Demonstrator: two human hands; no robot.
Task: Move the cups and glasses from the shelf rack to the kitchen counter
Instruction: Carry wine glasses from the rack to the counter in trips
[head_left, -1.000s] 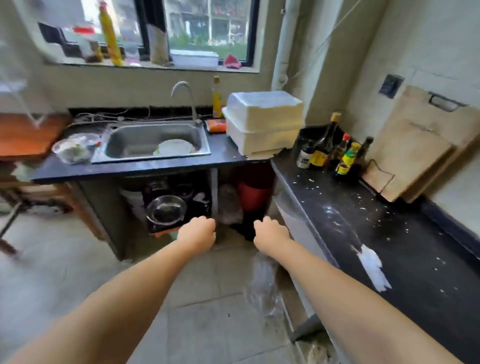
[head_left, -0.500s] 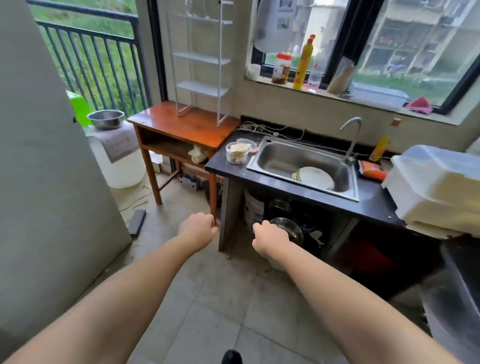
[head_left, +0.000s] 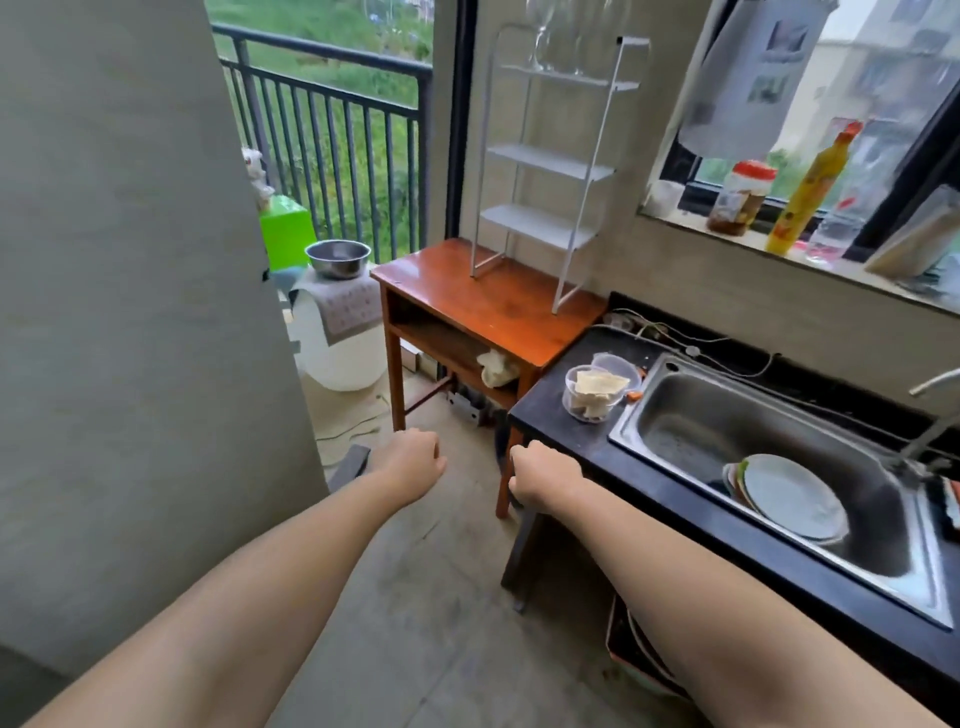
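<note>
A white metal shelf rack (head_left: 545, 161) stands on a red-brown wooden table (head_left: 488, 306) in the far corner. Clear stemmed glasses (head_left: 556, 36) stand on its top shelf, cut off by the frame's upper edge; the lower shelves hold nothing. The black kitchen counter (head_left: 675, 493) runs along the right. My left hand (head_left: 410, 465) and my right hand (head_left: 543, 480) are stretched out low over the floor, both with fingers curled closed and nothing in them, well short of the rack.
A steel sink (head_left: 779, 467) with plates sits in the counter, a clear tub of food (head_left: 595, 392) beside it. A grey wall (head_left: 130, 312) fills the left. A steel bowl (head_left: 337, 258) rests on a white drum by the balcony railing. Bottles line the windowsill.
The view has swung left from the right-hand counter past the sink to the table and rack, which now look closer. Both hands stay closed and held out in front.
</note>
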